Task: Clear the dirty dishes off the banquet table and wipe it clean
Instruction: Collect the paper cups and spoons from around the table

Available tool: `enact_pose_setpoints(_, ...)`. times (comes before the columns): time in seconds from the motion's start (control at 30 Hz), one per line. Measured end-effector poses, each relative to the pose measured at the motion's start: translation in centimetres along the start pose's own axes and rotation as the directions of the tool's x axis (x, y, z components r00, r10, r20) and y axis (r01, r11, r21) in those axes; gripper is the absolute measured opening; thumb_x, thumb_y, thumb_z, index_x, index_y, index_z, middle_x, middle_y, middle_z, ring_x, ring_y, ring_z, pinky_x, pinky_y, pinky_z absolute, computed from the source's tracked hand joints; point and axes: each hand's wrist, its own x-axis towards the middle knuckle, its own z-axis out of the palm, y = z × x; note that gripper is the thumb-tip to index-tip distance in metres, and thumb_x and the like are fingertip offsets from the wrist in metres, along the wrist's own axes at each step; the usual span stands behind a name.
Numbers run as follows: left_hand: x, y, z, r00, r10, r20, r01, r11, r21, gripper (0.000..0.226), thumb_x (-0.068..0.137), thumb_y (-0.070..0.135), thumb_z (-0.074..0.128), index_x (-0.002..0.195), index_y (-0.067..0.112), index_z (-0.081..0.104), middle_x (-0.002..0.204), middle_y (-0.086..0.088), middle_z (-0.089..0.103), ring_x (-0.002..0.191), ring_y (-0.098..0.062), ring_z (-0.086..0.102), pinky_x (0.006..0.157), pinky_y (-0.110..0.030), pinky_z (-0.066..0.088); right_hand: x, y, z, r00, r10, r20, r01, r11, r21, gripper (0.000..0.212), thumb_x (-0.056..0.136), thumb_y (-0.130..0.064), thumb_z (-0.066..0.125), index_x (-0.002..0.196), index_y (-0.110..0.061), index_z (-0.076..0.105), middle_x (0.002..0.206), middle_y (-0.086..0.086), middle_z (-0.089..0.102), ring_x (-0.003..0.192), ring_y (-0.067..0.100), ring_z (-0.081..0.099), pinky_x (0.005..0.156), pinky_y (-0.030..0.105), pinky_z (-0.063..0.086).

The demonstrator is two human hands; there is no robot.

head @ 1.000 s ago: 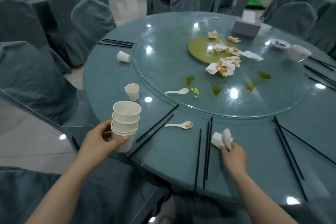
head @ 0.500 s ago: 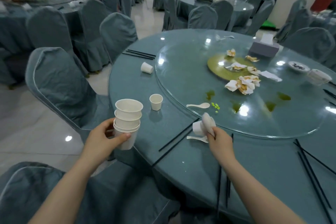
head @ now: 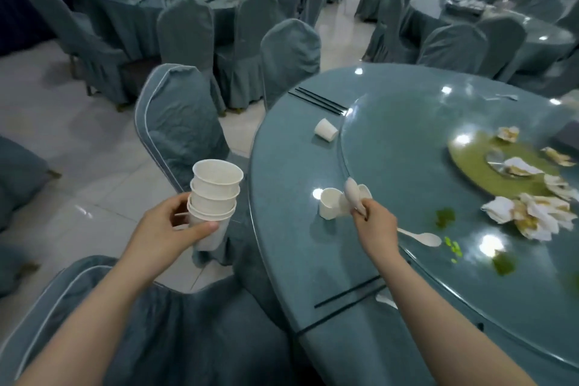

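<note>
While gripping stacked cups (head: 214, 197) in left hand (head: 166, 229), right hand (head: 374, 222) clutching spoon (head: 352, 194) plus small cup (head: 363, 194), beside upright cup (head: 329, 207) on table (head: 282, 197).

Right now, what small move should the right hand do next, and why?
Probably take the upright cup standing on the table. The right hand, already holding a spoon and a small cup, is right beside it, and the left hand holds a stack of bowls ready to receive it.
</note>
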Motion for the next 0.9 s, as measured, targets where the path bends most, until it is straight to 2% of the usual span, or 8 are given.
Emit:
enact_pose_setpoints(0.2,2.3,-0.8,1.2,0.993,-0.079,-0.091,0.081,0.997,0.016,0.047,0.069,0.018,0.082,0.108,0.037,0.062,0.102,0.017,0.069,0.095,-0.003,0.064,0.078,-0.022,0.048,6.7,1.0,3.3,0.986,-0.113,0.120,0.119,0.992,-0.048,0.036,0.085,-0.001,0.048,0.057,-0.023,0.041,0.080,0.004,0.049,0.072,0.026,0.044,0.056,0.033,0.020)
enact_pose_setpoints(0.3,2.7,-1.3,1.7,0.983,-0.124,-0.135,0.128,0.992,0.020,0.048,0.069,0.014,0.082,0.109,0.031,0.062,0.103,0.016,0.068,0.096,-0.006,0.064,0.078,-0.022,0.047,8.0,2.4,5.3,0.963,-0.114,0.244,0.149,0.980,-0.131,0.019,0.089,-0.006,0.048,0.080,-0.011,0.064,0.095,0.011,0.057,0.084,0.031,0.053,0.065,0.030,0.031)
enact_pose_setpoints(0.4,2.8,-1.7,2.0,0.971,-0.167,-0.172,0.172,0.985,0.012,0.047,0.070,0.015,0.081,0.110,0.029,0.061,0.104,0.015,0.067,0.097,-0.010,0.064,0.081,-0.027,0.047,7.7,3.5,6.7,0.947,-0.139,0.289,0.183,0.975,-0.130,0.016,0.090,-0.020,0.059,0.100,-0.012,0.068,0.108,0.007,0.058,0.095,0.031,0.057,0.073,0.032,0.041)
enact_pose_setpoints(0.47,2.8,-1.9,2.3,0.963,-0.193,-0.189,0.198,0.980,0.010,0.048,0.071,0.017,0.081,0.112,0.030,0.060,0.106,0.014,0.067,0.098,-0.010,0.063,0.084,-0.030,0.048,7.6,4.2,7.2,0.943,-0.169,0.286,0.209,0.971,-0.116,0.017,0.087,-0.019,0.063,0.103,-0.014,0.067,0.110,0.004,0.058,0.091,0.029,0.058,0.072,0.031,0.042)
enact_pose_setpoints(0.63,1.9,-2.2,2.1,0.949,-0.223,-0.223,0.225,0.974,-0.018,0.049,0.071,0.018,0.081,0.115,0.026,0.061,0.108,0.011,0.068,0.099,-0.011,0.064,0.085,-0.031,0.050,7.9,3.0,7.4,0.944,-0.179,0.278,0.206,0.976,-0.072,0.008,0.085,-0.008,0.057,0.079,-0.012,0.061,0.076,0.003,0.059,0.070,0.028,0.054,0.057,0.029,0.031)
enact_pose_setpoints(0.73,1.1,-1.6,1.4,0.946,-0.210,-0.247,0.213,0.977,-0.012,0.052,0.070,0.017,0.081,0.117,0.023,0.060,0.110,0.007,0.068,0.100,-0.013,0.063,0.087,-0.033,0.050,7.3,0.8,7.1,0.938,-0.246,0.244,0.246,0.969,0.031,0.035,0.086,-0.010,0.060,0.062,-0.029,0.042,0.056,-0.013,0.043,0.053,0.010,0.043,0.049,0.012,0.029)
enact_pose_setpoints(0.8,0.5,-1.1,0.4,0.945,-0.173,-0.279,0.180,0.984,-0.002,0.050,0.071,0.016,0.081,0.115,0.026,0.060,0.109,0.007,0.067,0.100,-0.014,0.063,0.085,-0.029,0.049,6.7,-1.2,6.8,0.931,-0.274,0.243,0.256,0.961,0.104,0.047,0.085,-0.010,0.063,0.057,-0.032,0.032,0.051,-0.012,0.039,0.050,0.003,0.037,0.048,0.011,0.031)
enact_pose_setpoints(0.9,-0.9,-0.4,-1.9,0.936,-0.123,-0.329,0.133,0.991,0.011,0.051,0.070,0.018,0.081,0.115,0.029,0.060,0.108,0.012,0.067,0.099,-0.009,0.063,0.081,-0.025,0.048,5.7,-4.4,6.5,0.909,-0.303,0.285,0.256,0.948,0.188,0.040,0.085,-0.013,0.065,0.058,-0.025,0.039,0.054,-0.007,0.042,0.052,0.014,0.039,0.050,0.017,0.030)
